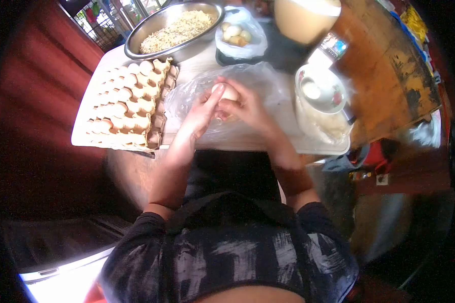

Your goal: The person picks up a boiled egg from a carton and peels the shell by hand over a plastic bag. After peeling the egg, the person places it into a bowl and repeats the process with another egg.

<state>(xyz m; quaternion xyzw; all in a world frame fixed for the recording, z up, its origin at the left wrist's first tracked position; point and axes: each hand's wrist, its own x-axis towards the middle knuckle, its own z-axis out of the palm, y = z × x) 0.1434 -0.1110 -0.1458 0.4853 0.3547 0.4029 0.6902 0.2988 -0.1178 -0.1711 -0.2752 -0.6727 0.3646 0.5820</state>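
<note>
Between my two hands, over the middle of the table, is a pale egg (229,93). My left hand (205,110) is closed around its left side, with the thumb on top. From the right, my right hand (248,105) curls its fingers around the same egg, covering much of it. Beneath both hands a clear plastic bag (270,83) lies spread on the table (285,140). To the left stands a cardboard egg tray (147,121) with several eggs in its left part. A flowered bowl (334,83) on the right holds a whitish egg-like piece.
A steel basin (130,49) of husk-like flakes stands at the back left. Beside it, a plastic bag (258,43) holds several eggs. A tan container (306,22) and a phone-like device (333,47) are at the back right. Under the bowl lies a filled clear bag (328,126).
</note>
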